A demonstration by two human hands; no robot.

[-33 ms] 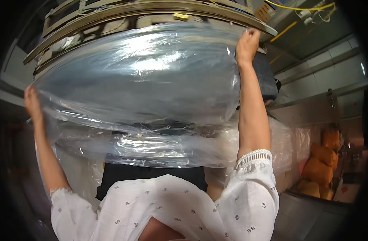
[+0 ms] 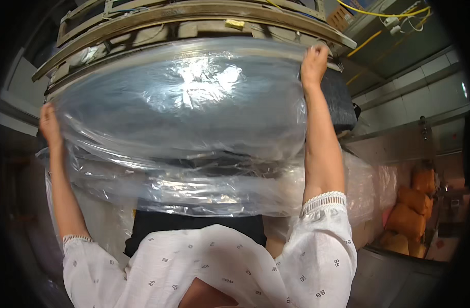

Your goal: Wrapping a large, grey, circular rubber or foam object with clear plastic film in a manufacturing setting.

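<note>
"How is the film looking?"

"It's looking clear and glossy, showing grey-blue across the middle of the frame. A white glare is shining above centre, and fine creases are running through the surface. Its near edge is sagging in a long curve, and crumpled folds are bunching below it, just above the dark trousers. I'm not able to tell whether those belong to the same piece."

"What are the fingers doing?"

"At the left of the frame, the left hand is curling its fingers in, grasping the film's left end. At the upper right, the right hand is bending its fingers in tightly, grasping the upper right corner. Neither is spreading open, though the fingertips are showing too small to make out exactly."

"And where is the film lying relative to them?"

"It's stretching between both sets of fingers, filling the centre and upper centre of the frame. Its left end is touching the left fingers; its right edge is dropping from the right fingers, running beside the forearm. Its far edge is passing below the rail at the top."
</note>
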